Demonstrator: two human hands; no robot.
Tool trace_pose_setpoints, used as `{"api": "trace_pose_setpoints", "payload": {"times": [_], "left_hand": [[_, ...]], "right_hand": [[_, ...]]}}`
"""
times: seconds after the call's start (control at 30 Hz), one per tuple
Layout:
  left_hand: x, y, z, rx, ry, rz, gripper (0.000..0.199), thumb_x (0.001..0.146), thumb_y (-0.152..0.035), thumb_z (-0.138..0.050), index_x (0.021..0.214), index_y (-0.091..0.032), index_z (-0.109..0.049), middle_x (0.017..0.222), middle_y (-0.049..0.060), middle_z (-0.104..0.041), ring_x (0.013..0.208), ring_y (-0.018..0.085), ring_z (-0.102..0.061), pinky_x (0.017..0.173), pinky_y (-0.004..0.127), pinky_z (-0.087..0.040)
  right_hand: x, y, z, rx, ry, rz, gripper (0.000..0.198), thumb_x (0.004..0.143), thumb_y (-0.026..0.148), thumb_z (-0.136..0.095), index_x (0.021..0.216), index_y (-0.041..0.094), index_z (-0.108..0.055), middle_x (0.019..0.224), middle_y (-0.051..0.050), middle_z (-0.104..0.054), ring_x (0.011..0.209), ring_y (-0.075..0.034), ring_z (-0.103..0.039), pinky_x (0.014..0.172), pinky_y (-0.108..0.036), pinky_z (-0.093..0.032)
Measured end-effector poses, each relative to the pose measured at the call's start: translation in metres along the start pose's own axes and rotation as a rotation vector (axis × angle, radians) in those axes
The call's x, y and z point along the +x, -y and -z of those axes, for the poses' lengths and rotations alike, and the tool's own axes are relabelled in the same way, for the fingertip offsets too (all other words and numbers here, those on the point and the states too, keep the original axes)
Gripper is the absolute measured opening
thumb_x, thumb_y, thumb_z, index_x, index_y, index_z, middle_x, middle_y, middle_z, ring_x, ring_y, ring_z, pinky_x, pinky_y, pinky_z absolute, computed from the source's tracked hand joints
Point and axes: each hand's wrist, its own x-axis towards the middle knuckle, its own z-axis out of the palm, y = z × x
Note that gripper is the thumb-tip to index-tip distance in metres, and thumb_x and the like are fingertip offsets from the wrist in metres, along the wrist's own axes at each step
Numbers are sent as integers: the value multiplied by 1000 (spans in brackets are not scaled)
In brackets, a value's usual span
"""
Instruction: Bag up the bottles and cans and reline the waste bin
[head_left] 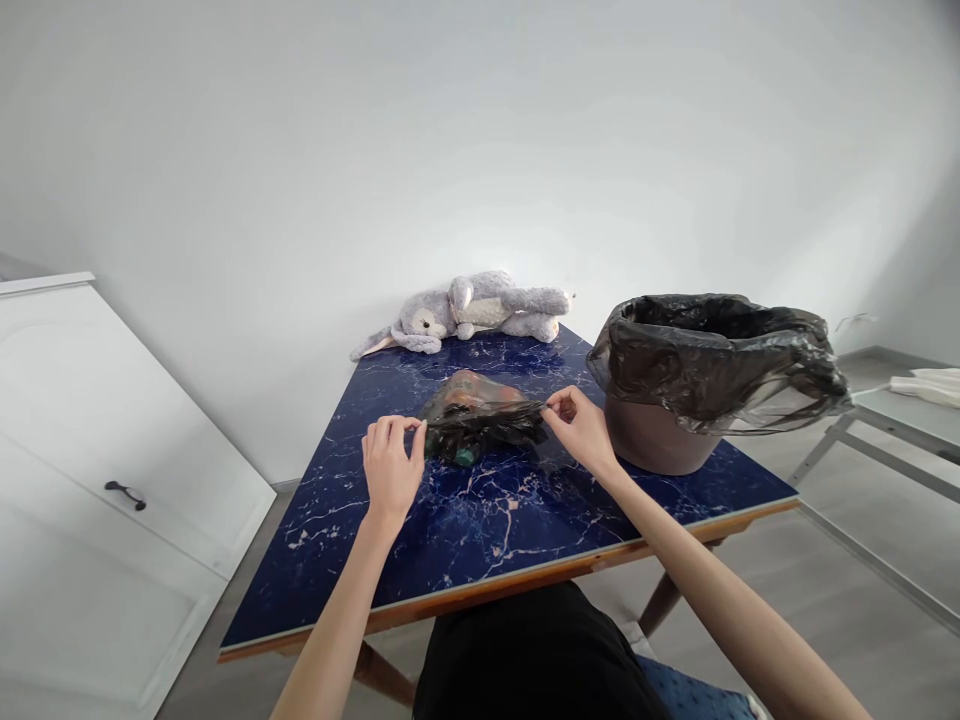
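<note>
A dark, see-through plastic bag (480, 408) lies on the blue marble-patterned table (480, 530). Orange-red and green things show through its film, but their kinds cannot be made out. My left hand (393, 462) pinches the left end of the bag's gathered edge between thumb and fingers. At the opposite end, my right hand (579, 428) grips the edge with its fingertips. Between the two hands the edge is stretched out in a dark band.
To the right, a brownish bin (660, 440) stands on the table, lined with a black bag (675, 370) folded over its rim. A grey plush bunny (480, 308) lies at the back by the wall. A white cabinet (112, 430) is at left, a metal-framed stand (892, 450) at right.
</note>
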Motion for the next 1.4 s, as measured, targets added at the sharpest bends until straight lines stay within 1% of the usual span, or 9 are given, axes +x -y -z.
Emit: {"api": "trace_pose_setpoints", "payload": {"times": [0.2,0.3,0.4,0.53,0.73,0.93,1.1,1.27,1.4], "left_hand": [[2,-24,4,-130,257,-250,38,101,-29,-64,139,-25,-60,145,15,-60,137,34,-53,114,52,-43],[6,-30,-2,-126,349,-342,32,102,-32,-66,133,-26,-65,145,14,-63,141,37,-49,113,57,-42],[10,-32,-8,-143,296,-335,10,103,-26,-66,110,-24,-73,128,11,-73,130,34,-56,106,53,-46],[14,-36,-8,-238,192,-288,6,102,-23,-69,99,-24,-74,119,7,-77,120,30,-61,101,49,-47],[16,-38,-5,-310,125,-176,9,102,-27,-70,98,-27,-77,112,4,-78,114,27,-64,103,47,-47],[20,-15,-6,-315,-15,128,17,102,-35,-67,90,-25,-73,103,4,-78,105,25,-68,101,43,-51],[22,17,-8,-289,-52,287,22,102,-39,-59,90,-22,-68,96,7,-75,93,25,-69,83,39,-55],[15,3,13,-293,-39,248,19,101,-35,-56,114,-22,-64,116,11,-69,110,27,-65,92,42,-55],[3,-32,37,-257,-200,-18,19,100,-19,-52,117,-24,-59,118,13,-64,115,28,-64,99,47,-54]], "right_hand": [[-31,35,1,-41,-49,213,15,92,29,-65,105,23,-58,105,-9,-63,95,-24,-63,85,-38,-52],[-51,50,-1,-109,135,346,5,101,28,-58,104,24,-61,98,-6,-67,89,-22,-66,83,-35,-51],[-62,51,-11,-231,402,194,18,105,31,-56,120,24,-63,82,0,-72,72,-19,-69,69,-30,-47],[-62,44,-29,-305,451,68,38,103,35,-62,138,20,-58,75,1,-75,67,-21,-72,59,-29,-39],[-63,43,-37,-294,475,82,11,104,34,-63,104,25,-69,74,2,-76,67,-18,-72,59,-26,-36],[-69,32,-12,-305,476,198,16,105,33,-61,92,25,-68,72,2,-71,64,-17,-65,60,-27,-34],[-75,23,15,-338,525,316,16,103,26,-60,88,24,-65,78,0,-68,63,-17,-61,58,-29,-34],[-85,47,32,-225,462,439,11,103,25,-60,114,25,-62,102,-6,-70,85,-21,-69,72,-32,-51],[-88,73,34,-51,314,539,23,102,18,-60,125,26,-58,118,-11,-67,112,-26,-66,96,-42,-55]]}}
